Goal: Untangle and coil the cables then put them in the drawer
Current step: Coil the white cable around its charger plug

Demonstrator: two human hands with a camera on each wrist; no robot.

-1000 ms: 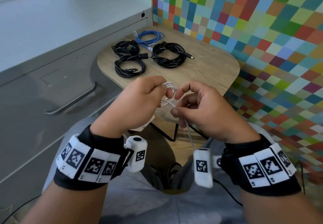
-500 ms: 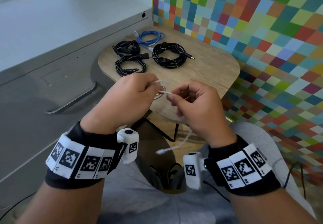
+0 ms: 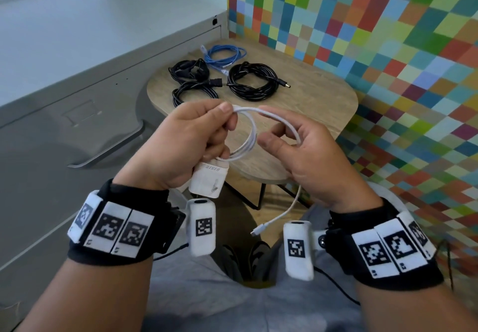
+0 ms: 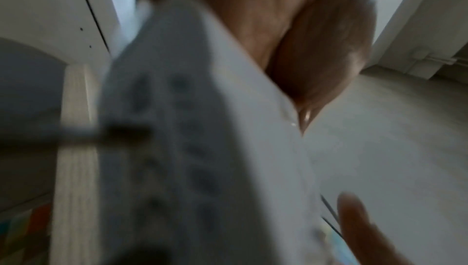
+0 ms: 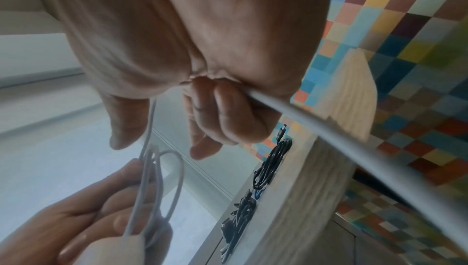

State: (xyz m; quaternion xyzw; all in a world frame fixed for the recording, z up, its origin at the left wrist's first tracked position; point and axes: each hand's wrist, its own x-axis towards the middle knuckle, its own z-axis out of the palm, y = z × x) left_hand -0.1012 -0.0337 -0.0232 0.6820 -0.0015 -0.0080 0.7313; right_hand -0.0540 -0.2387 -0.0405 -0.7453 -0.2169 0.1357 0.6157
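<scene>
The left hand is clamped on the white cable, thumb and fingers pinching the gathered loops at the top while the white plug block hangs just below the palm. The right hand is curled round the same cable, feeding a fresh arc over to the left; in the right wrist view the cord runs out between its bent fingers. Compared with half a second earlier, when both hands pinched a short straight stretch close together, a clear round loop now stands between them and the hands have drawn slightly apart. The free tail hangs below the right hand, its connector dangling above the lap, shorter than before. In my judgement the coiling of this cable is well advanced, with few turns left. Three black coils and a blue coil lie on the wooden worktop, well apart from the hands. The grey drawer front to the left appears closed, so stowing has yet to start. The left wrist view is too blurred to add anything.
</scene>
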